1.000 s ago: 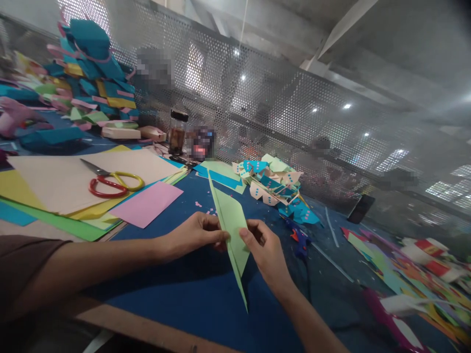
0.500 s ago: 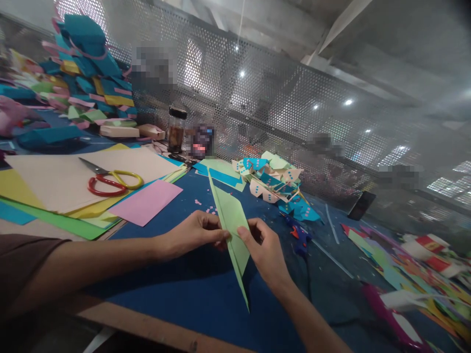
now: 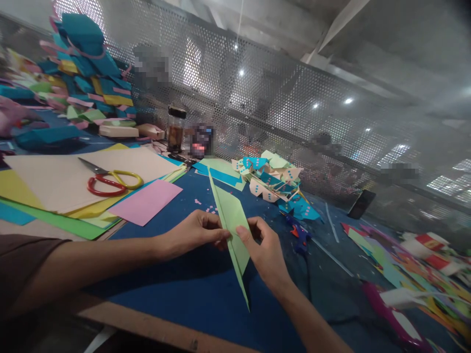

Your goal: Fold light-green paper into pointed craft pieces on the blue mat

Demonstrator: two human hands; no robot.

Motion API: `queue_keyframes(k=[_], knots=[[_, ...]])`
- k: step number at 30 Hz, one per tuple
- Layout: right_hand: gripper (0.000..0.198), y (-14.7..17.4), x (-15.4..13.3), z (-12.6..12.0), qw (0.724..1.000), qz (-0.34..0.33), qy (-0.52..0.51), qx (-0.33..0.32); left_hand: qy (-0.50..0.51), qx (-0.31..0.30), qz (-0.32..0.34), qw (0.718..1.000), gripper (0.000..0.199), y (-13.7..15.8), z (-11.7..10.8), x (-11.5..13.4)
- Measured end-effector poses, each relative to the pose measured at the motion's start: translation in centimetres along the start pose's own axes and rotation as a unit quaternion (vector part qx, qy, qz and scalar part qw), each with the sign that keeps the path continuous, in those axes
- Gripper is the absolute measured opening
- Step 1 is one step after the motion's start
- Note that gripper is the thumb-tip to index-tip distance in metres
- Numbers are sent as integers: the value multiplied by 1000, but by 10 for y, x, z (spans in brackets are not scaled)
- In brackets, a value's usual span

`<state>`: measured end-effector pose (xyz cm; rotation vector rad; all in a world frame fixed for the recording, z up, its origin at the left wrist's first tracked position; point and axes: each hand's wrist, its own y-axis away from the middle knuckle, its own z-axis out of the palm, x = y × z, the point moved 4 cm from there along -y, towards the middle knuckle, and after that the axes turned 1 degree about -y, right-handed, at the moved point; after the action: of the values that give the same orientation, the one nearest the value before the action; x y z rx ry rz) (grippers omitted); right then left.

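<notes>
Between my hands a folded sheet of light green paper (image 3: 232,211) is held up over the blue tabletop (image 3: 176,294), its long pointed fold slanting toward me. My left hand (image 3: 204,229) pinches the folded edge at its left side. On the right side my right hand (image 3: 263,242) grips the paper with the thumb on its face and the fingers behind, partly hidden. A pink paper rectangle (image 3: 147,202) lies left of my left hand. Scissors (image 3: 112,179) with red and yellow handles rest on a stack of coloured paper (image 3: 47,184).
Folded paper boats (image 3: 272,179) pile up behind the green paper. A blue glue gun (image 3: 300,235) and a purple one (image 3: 393,316) lie to the right, with clear glue sticks nearby. A lidded jar (image 3: 176,130) stands by the perforated metal screen (image 3: 287,113). Coloured paper scraps (image 3: 397,262) cover the right side.
</notes>
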<state>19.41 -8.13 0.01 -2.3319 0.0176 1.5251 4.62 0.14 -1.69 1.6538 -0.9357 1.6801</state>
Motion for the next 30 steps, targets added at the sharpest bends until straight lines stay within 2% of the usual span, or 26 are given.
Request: queue_keyframes(k=[30], knots=[[20,1,-2,0,1000,-10,15,6,-11,-1,4,1000,26,0,1,1]])
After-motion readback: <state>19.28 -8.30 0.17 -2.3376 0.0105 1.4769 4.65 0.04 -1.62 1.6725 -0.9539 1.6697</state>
